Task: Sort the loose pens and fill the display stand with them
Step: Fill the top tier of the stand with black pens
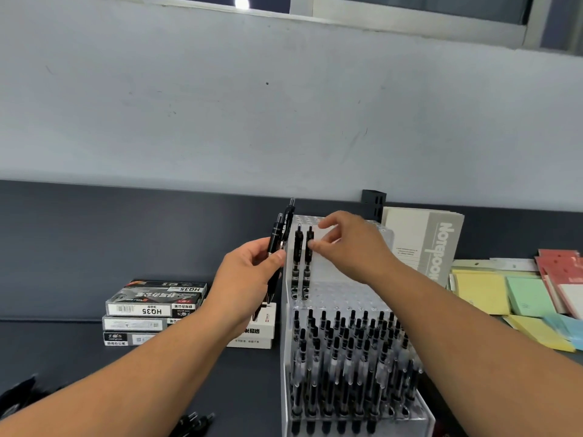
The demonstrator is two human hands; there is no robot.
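Observation:
A clear tiered display stand (pixel 347 291) stands on the dark table. Its lower tiers hold several black pens (pixel 344 351); the upper tier holds two black pens at its left end. My left hand (pixel 252 272) grips a small bundle of black pens (pixel 279 244) upright, just left of the stand. My right hand (pixel 350 244) reaches over the upper tier and pinches the right one of the two standing pens (pixel 308 263) near its top. Loose black pens (pixel 195 421) lie at the bottom left of the table.
Stacked pen boxes (pixel 154 310) sit left of the stand. A grey notebook (pixel 426 244) leans behind the stand's right side. Coloured sticky-note pads (pixel 517 294) spread across the right. A grey wall rises close behind the table.

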